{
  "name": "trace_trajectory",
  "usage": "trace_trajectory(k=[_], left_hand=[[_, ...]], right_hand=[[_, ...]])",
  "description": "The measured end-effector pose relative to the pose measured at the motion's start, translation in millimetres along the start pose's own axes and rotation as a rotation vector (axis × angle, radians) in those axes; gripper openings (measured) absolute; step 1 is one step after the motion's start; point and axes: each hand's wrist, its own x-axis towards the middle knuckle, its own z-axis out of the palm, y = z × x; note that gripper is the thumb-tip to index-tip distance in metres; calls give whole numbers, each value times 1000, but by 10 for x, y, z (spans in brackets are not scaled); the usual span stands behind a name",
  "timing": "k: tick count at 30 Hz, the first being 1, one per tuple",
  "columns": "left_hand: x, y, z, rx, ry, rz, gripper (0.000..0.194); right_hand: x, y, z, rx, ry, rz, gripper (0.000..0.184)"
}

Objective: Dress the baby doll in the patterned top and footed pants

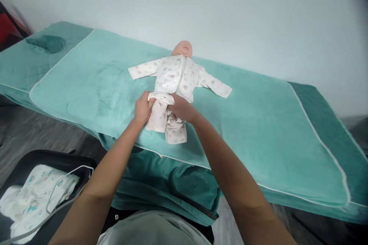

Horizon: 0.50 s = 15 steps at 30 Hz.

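Note:
A baby doll (pixel 183 49) lies on its back on a teal towel (pixel 247 122), head toward the wall. It wears a white printed jacket (pixel 175 75) with the sleeves spread out sideways. White printed trousers (pixel 168 122) cover its legs. My left hand (pixel 143 108) is closed on the left side of the trousers' waistband. My right hand (pixel 181 108) grips the waistband's right side. Both hands sit at the doll's waist.
The towel covers a long teal padded table against a pale wall, with a small teal cushion (pixel 47 43) at the far left. A black bin (pixel 43 160) at lower left holds white printed baby clothes (pixel 27 199) and a white wire hanger (pixel 67 185).

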Motion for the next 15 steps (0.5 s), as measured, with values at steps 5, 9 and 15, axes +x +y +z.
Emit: trace_trajectory(k=[5,9,15], left_hand=[[-140,-13,9,-34,47,-32,30],[-326,-9,-35,-197,87,-106,42],[-767,16,-168,-97,-79,28,28]], right_hand=[[8,-8,61,49,102,78,7],[22,16,116,57,179,126,8],[44,87,134,39,222,39,8]])
